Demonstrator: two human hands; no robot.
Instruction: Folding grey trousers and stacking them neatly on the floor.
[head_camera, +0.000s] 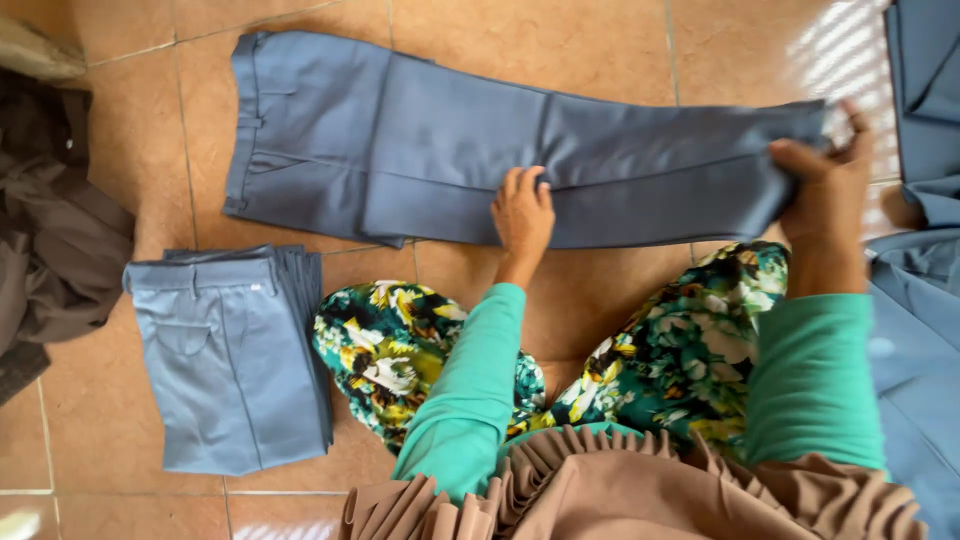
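Colours, floor view
Trousers (480, 160) grey-blue; folded stack (235, 360) same grey-blue, slightly paler. Sleeves (470, 390) teal green. Skirt (690, 350) floral: green, yellow, white, black. Tiles (580, 40) orange-tan. Heap (50, 230) of cloth dark brown.

Trousers (500, 165) laid flat — grey-blue woven cloth, matt, smooth, pressed with a crisp crease. Left hand (522, 215) rests on that cloth; right hand (830, 190) grips its hem end. Folded stack (230, 355) near left: same matt grey-blue fabric, edges neat. Dark brown cloth heap (50, 230) at far left, matt, rumpled. More grey-blue cloth (925, 300) at right, soft folds. Floor tiles (560, 40) — orange-tan ceramic, mottled, slight sheen where light strikes. Sleeves (470, 390) green knit, matt. Floral print cloth (690, 350) smooth. Pleated tan fabric (640, 490) matt.
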